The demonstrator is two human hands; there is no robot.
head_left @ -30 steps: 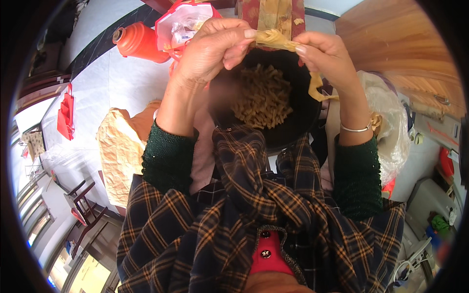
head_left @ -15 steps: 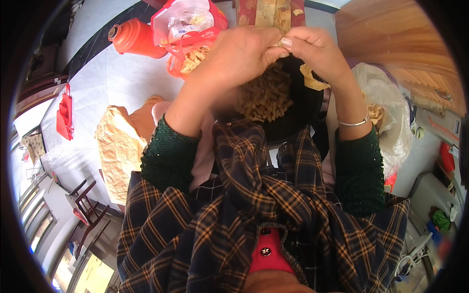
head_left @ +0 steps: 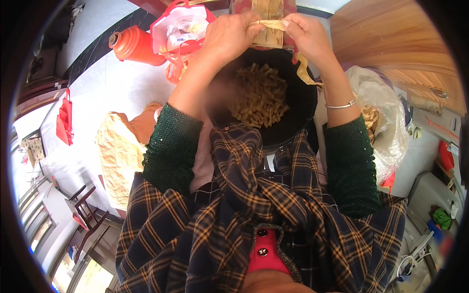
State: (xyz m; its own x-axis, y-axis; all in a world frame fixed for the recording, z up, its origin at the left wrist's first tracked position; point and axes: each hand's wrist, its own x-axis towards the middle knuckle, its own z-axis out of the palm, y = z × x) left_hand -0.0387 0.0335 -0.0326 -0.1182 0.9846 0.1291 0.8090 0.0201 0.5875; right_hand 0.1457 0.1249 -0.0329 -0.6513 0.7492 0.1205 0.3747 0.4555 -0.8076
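Observation:
Stretched between my two hands is a pale yellow, flat strip of pliable material; I cannot tell what it is made of. My left hand pinches one end between thumb and fingers. My right hand, with a silver bangle on its wrist, grips the strip further along, and a loose length dangles below that palm. Under the hands lies a wide black round pan, with many short, light brown pieces heaped in it. The strip crosses in front of a wooden board beyond the pan.
Left of the pan stand a red and white bag with plastic-wrapped contents, an orange flask and a large brown paper bag. On the right, a clear plastic bag holds yellowish strips, near a wooden cabinet.
Both hands have moved away from me and slightly left, and drawn apart, so more of the strip shows taut between them. More of the heap in the pan is now visible.

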